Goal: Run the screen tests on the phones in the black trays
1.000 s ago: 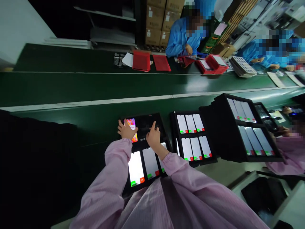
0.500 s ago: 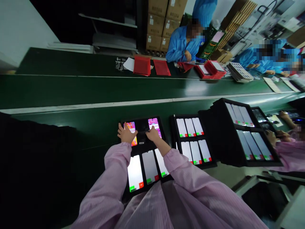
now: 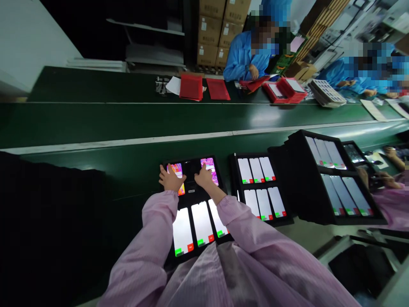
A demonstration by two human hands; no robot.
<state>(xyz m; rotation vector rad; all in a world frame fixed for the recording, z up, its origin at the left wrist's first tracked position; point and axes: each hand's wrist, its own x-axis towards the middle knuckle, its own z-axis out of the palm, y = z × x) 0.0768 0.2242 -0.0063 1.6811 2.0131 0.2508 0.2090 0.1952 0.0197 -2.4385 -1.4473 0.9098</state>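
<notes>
In front of me lies a black tray (image 3: 220,183) holding two rows of smartphones. My left hand (image 3: 171,179) rests with spread fingers over the upper-left phone (image 3: 181,189), which shows a colourful lock screen. At the upper-right phone (image 3: 214,177), also lit in pink and purple, my right hand (image 3: 203,178) touches the screen with an outstretched finger, its thumb apart to the left. Between them the middle slot (image 3: 191,170) looks dark; I cannot make out its contents. The lower row has white-lit phones (image 3: 202,221) with green and red corner marks, one partly behind my right forearm.
To the right sits a second tray (image 3: 260,186) of white-lit phones, then a tilted black box (image 3: 338,172) with more. Across the green bench (image 3: 134,121) are red sleeves (image 3: 191,86) and a co-worker in blue (image 3: 238,57). Black cloth (image 3: 54,221) covers the left side.
The middle phone of the lower row has gone from grey to bright white. My right hand has shifted slightly up its phone's screen; my left hand stays over its phone.
</notes>
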